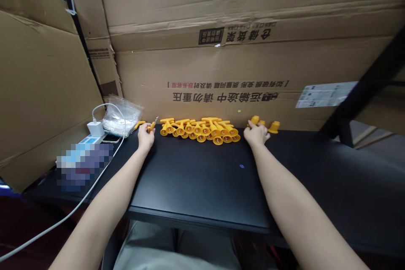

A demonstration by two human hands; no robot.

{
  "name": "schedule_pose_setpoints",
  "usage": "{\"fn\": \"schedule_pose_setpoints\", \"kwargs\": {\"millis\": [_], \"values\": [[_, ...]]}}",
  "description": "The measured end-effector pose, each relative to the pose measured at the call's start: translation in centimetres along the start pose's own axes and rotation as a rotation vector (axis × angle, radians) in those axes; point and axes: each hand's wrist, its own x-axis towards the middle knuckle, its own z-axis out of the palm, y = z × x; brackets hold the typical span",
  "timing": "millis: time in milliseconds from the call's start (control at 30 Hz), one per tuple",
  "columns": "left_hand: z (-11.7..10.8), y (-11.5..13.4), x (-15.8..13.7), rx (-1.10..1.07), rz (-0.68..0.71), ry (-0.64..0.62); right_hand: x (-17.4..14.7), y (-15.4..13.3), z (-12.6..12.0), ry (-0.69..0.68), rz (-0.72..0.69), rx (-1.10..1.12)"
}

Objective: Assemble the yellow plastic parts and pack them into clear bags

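Note:
My left hand is closed on a yellow corkscrew, its metal spiral pointing up and away. Just left of that hand, another yellow-handled corkscrew lies on the table. My right hand has its fingers around a yellow bell-shaped cap at the back of the table. Partly behind those fingers is a second yellow cap, and a further yellow cap stands just to the right. Between my hands lies a row of yellow T-handled corkscrews, stacked with their bell-shaped ends facing me.
A cardboard sheet walls off the back of the black table. On the left are a clear plastic bag, a phone, a white charger and its cable. A black metal post slants at the right.

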Motion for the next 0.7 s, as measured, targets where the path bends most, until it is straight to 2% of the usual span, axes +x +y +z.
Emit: {"fn": "schedule_pose_setpoints", "kwargs": {"millis": [67, 133, 200, 267, 400, 500, 600, 700], "values": [[-0.6, 1.1, -0.1, -0.001, 0.104, 0.065, -0.7, -0.6, -0.7, 0.144, -0.051, 0.105], [-1.0, 2.2, -0.3, 0.003, 0.173, 0.027, -1.4, -1.6, -1.2, 0.234, -0.105, 0.210], [-1.3, 3.1, -0.5, 0.038, 0.228, -0.034, -2.3, -3.0, -1.6, 0.280, -0.153, 0.294], [-1.4, 3.6, -0.8, 0.094, 0.259, -0.097, -3.4, -4.9, -2.0, 0.270, -0.214, 0.367], [-1.4, 3.9, -1.4, 0.218, 0.208, -0.259, -6.6, -9.7, -3.2, 0.141, -0.302, 0.532], [-1.4, 4.1, -1.7, 0.306, 0.170, -0.326, -9.6, -12.5, -4.4, -0.031, -0.394, 0.656], [-1.4, 4.3, -1.9, 0.296, 0.167, -0.316, -12.0, -13.6, -5.2, -0.272, -0.575, 0.607], [-1.5, 4.7, -1.9, 0.202, 0.150, -0.326, -13.4, -13.5, -5.3, -0.368, -0.782, 0.476]]}}
